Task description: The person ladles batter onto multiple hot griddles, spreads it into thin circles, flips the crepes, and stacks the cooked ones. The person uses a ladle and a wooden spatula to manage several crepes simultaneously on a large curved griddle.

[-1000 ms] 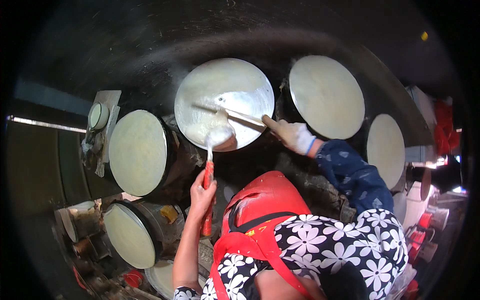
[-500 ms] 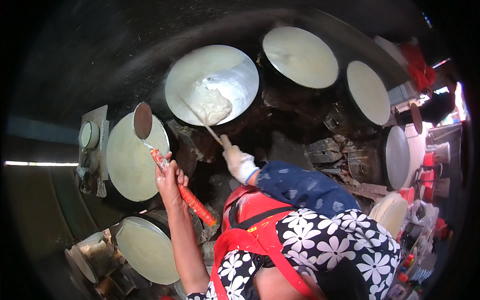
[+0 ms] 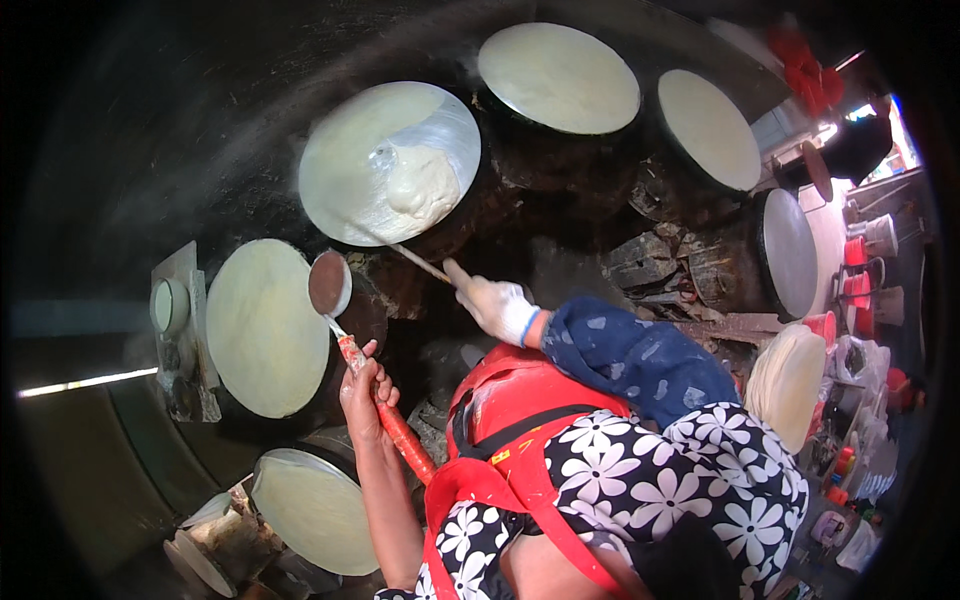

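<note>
My left hand (image 3: 368, 392), bare, is closed around the red-wrapped handle of a ladle (image 3: 330, 284). Its bowl shows a brown round face and is over the right edge of a griddle covered in pale batter (image 3: 265, 325). In a white glove, my right hand (image 3: 492, 306) grips a thin wooden-looking stick (image 3: 420, 263). The stick's far end reaches over the near edge of another round griddle (image 3: 462, 128) and is blurred there. On that griddle a thick mound of wet batter (image 3: 423, 182) sits between a thin pale layer and bare shiny metal.
More coated griddles stand around me: one at the far middle (image 3: 560, 78), one farther right (image 3: 708, 130), one at the lower left (image 3: 315, 510). A bare griddle (image 3: 789, 252) is at the right. Beside me are stacked flat sheets (image 3: 787, 388); a small pale bowl (image 3: 170, 305) is far left.
The batter mound has become rounder and more compact. My left hand and the ladle have moved lower and rightward, away from the left griddle's middle. The whole view has shifted somewhat.
</note>
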{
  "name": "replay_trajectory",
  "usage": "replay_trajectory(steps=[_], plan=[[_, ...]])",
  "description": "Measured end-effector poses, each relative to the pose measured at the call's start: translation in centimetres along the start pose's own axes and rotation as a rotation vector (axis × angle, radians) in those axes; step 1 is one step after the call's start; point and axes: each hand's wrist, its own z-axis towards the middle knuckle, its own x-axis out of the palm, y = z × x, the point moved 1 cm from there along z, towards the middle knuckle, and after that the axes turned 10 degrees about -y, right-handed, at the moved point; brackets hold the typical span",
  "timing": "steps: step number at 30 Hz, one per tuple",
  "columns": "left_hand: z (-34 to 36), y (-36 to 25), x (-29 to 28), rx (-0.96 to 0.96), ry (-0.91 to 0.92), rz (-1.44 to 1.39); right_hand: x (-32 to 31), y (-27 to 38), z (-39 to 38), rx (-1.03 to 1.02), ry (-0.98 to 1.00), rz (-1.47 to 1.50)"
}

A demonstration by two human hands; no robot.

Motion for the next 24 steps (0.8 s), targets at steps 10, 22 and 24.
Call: replay_trajectory(steps=[10, 22, 24], plan=[[0.9, 0.5, 3.8, -0.051, -0.019, 0.001, -8.3, -8.3, 3.6, 0.073, -0.159, -0.149], [3.8, 0.7, 11.9, -0.059, -0.14, 0.013, -16.1, -13.9, 4.6, 0.104, 0.152, -0.126], [4.2, 0.8, 13.1, -0.062, -0.146, -0.005, -16.8, -15.0, 7.2, 0.107, 0.074, -0.108]])
